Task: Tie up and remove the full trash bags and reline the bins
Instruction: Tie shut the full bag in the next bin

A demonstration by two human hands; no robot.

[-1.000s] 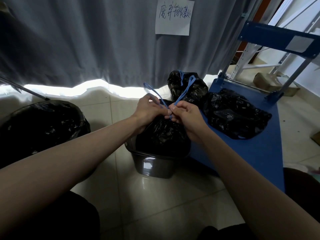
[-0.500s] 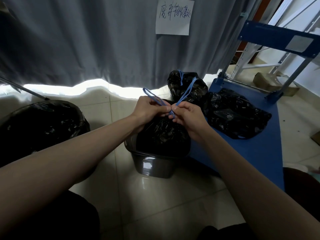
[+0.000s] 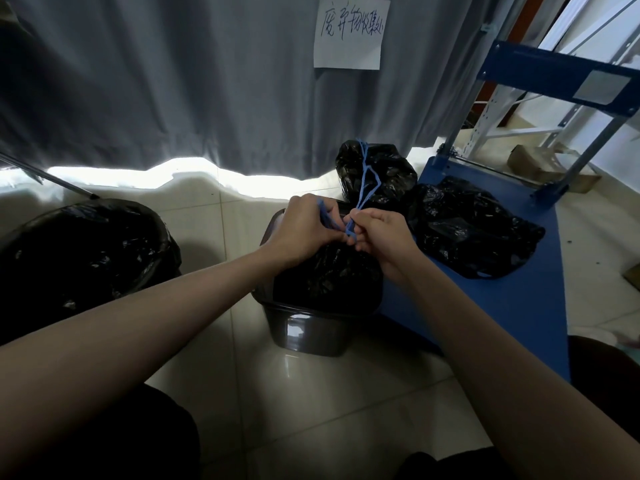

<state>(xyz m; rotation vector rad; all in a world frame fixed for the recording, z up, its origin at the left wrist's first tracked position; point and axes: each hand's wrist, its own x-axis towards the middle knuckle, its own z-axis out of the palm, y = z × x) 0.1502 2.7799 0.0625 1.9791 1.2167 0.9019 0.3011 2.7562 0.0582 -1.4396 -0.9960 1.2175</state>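
Observation:
A small dark bin (image 3: 311, 336) stands on the tiled floor in the middle, with a full black trash bag (image 3: 329, 278) gathered inside it. Both hands meet above the bag's neck. My left hand (image 3: 304, 228) pinches one blue drawstring (image 3: 325, 218). My right hand (image 3: 381, 233) pinches the other blue loop (image 3: 367, 188), which stands up from my fingers. Behind them sits a tied black bag (image 3: 381, 171) with its own blue string. Another black bag (image 3: 471, 233) lies on the blue cart.
A large bin lined with a black bag (image 3: 83, 251) stands at the left. The blue platform cart (image 3: 512, 306) with its upright handle frame fills the right. A grey curtain (image 3: 173, 81) with a paper sign (image 3: 351, 31) hangs behind. A metal pole (image 3: 48, 176) leans at far left.
The left blue loop has been drawn down into my left hand and no longer sticks up. The right loop still stands. Both hands have stayed together over the bag's neck.

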